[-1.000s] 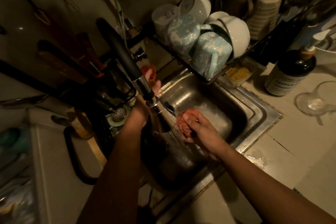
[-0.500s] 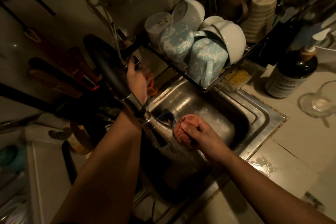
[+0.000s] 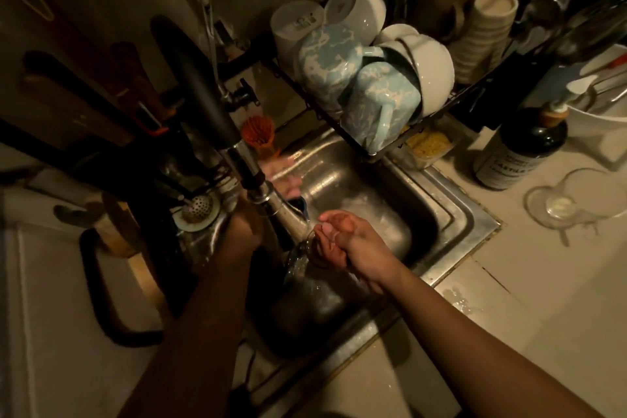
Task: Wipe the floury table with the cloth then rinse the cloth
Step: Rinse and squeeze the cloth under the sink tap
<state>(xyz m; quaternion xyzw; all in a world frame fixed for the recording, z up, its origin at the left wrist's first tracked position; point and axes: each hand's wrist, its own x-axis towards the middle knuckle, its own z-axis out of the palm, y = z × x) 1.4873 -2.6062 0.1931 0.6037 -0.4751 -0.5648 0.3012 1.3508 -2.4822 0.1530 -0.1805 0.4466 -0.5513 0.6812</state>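
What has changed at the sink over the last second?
The left hand reached up to the valve by the wall half a second ago and has now come back down behind the faucet head, blurred with motion. Nothing was let go. The right hand still grips the cloth below the faucet head, over the sink.

Sink (image 3: 451, 214) is shiny wet steel; faucet hose (image 3: 203, 92) matt black, chrome tip; mugs (image 3: 376, 102) and bowls (image 3: 434, 68) glossy glazed ceramic; surface (image 3: 543, 282) pale and matt, wet by the sink's rim; cloth (image 3: 325, 249) looks soaked.
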